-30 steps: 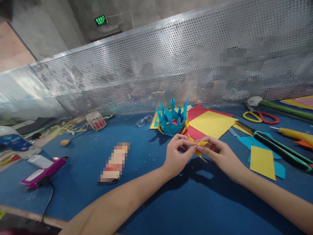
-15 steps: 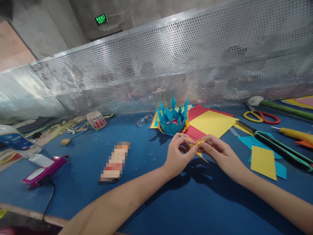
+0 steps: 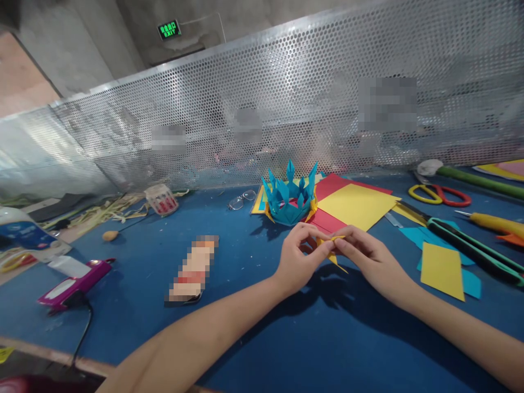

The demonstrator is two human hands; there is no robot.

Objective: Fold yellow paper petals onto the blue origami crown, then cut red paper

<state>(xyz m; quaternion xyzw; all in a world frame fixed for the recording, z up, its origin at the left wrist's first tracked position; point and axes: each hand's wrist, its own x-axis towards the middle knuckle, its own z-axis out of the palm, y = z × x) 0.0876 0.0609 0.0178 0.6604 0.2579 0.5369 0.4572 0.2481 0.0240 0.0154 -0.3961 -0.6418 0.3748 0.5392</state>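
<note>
Between both hands is a small piece of folded yellow paper (image 3: 333, 256), held above the blue table (image 3: 254, 349). My left hand (image 3: 301, 259) pinches it from the left, thumb against the fingers. From the other side my right hand (image 3: 366, 254) grips it with thumb and forefinger, the two thumbs almost meeting. A thin pointed end hangs below; the fingers hide much of the rest. Just behind the hands stands a blue folded-paper crown (image 3: 290, 204) with tall points and yellow pieces at its lower sides.
Red (image 3: 333, 183) and yellow sheets (image 3: 356, 204) lie behind my right hand. Rightward are scissors (image 3: 426, 194), a cutter knife (image 3: 470, 248), a yellow-handled awl (image 3: 491, 224) and a yellow rectangle (image 3: 442, 271). Leftward lie a phone (image 3: 194, 270), glasses (image 3: 241, 200) and a purple power strip (image 3: 76, 284).
The fingertips have shifted slightly on the yellow paper, and its upper part now shows less above the thumbs. Both hands stay in nearly the same place.
</note>
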